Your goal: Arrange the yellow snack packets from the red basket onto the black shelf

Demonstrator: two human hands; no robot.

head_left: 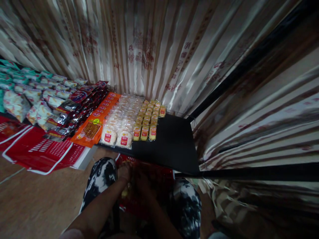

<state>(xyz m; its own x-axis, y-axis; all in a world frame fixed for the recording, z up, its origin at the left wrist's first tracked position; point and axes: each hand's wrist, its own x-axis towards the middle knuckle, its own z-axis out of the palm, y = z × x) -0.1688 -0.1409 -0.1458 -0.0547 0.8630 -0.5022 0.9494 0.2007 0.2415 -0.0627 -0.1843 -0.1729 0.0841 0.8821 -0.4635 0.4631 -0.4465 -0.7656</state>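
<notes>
My left hand (124,172) is at the left side of a red bag (159,171) between my knees, its fingers curled. Small yellow wrappers (126,192) show beside and below it, but what it grips is unclear. Deep in the bag's shadow is my right hand (142,182), its fingers too dark to make out. Just beyond the bag, on a black tabletop (174,141), stand rows of small yellow-wrapped snack packs (145,132). To their left lie rows of clear-wrapped round white crackers (124,138).
Farther left are an orange snack bag (91,127), stacked dark red packets (79,96) and white patterned packets (16,104). A red gift bag with white handles (57,154) stands on the floor. Pleated curtains (149,49) hang behind; a dark pole (224,78) slants at right.
</notes>
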